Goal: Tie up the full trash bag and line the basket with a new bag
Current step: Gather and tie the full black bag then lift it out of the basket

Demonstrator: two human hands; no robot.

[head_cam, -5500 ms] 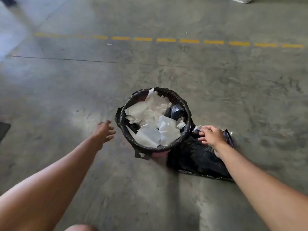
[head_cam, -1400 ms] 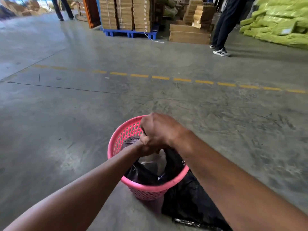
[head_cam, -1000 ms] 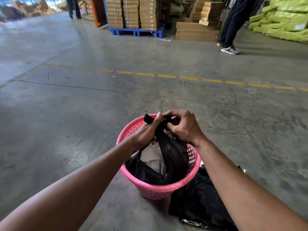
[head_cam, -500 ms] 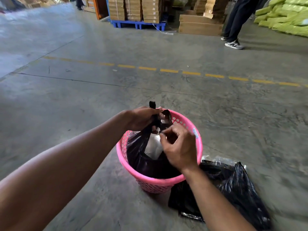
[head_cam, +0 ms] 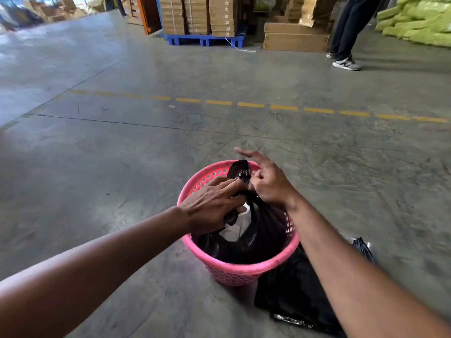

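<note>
A pink plastic basket [head_cam: 244,270] stands on the concrete floor. Inside it sits a full black trash bag [head_cam: 263,230] with white paper showing through a gap. The bag's top is gathered into a twisted bunch that sticks up above the rim. My left hand [head_cam: 210,208] grips the gathered plastic just below the bunch. My right hand [head_cam: 266,184] pinches the bunch from the right, with its index and middle fingers stretched out. A flat black new bag [head_cam: 292,296] lies on the floor right of the basket, partly under my right forearm.
Stacked cardboard boxes on a blue pallet [head_cam: 205,40] and flat boxes [head_cam: 295,37] stand at the back. A person's legs and sneaker [head_cam: 345,63] are at the back right, beside green sacks [head_cam: 419,23]. A dashed yellow line [head_cam: 251,105] crosses the floor.
The bag's rim came off the basket and got gathered over the paper. Within the last second both hands worked the twisted top; my right hand moved to its right side, fingers spreading.
</note>
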